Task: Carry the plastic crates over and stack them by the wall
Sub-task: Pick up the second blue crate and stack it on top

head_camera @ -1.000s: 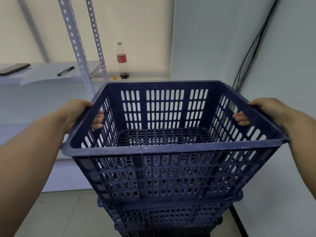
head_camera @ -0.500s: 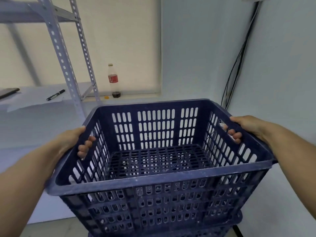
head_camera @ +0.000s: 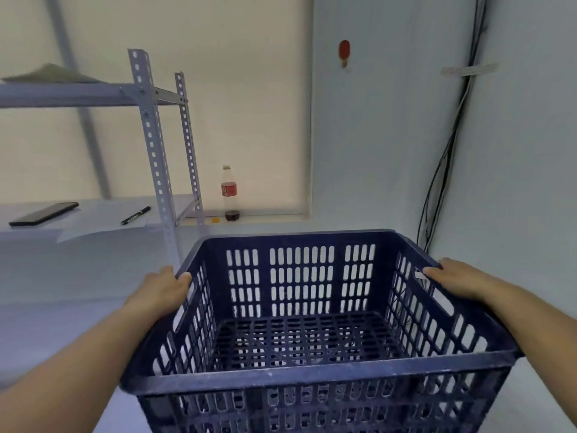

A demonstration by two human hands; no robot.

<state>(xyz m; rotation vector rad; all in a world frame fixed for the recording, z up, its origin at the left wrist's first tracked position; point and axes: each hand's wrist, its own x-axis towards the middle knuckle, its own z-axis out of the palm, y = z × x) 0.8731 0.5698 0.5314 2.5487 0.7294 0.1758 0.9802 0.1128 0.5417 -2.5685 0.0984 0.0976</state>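
Navy slotted plastic crate (head_camera: 299, 307), empty, held near the corner wall (head_camera: 390, 135). Judged light, stiff, slightly slick. Left hand (head_camera: 159, 292) and right hand (head_camera: 452, 278) each clamp a side rim; best grip there.

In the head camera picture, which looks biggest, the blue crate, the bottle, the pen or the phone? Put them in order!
As they look, biggest to smallest:
1. crate, but it is also nearest the camera
2. phone and bottle look about alike, so I won't rank them
3. pen
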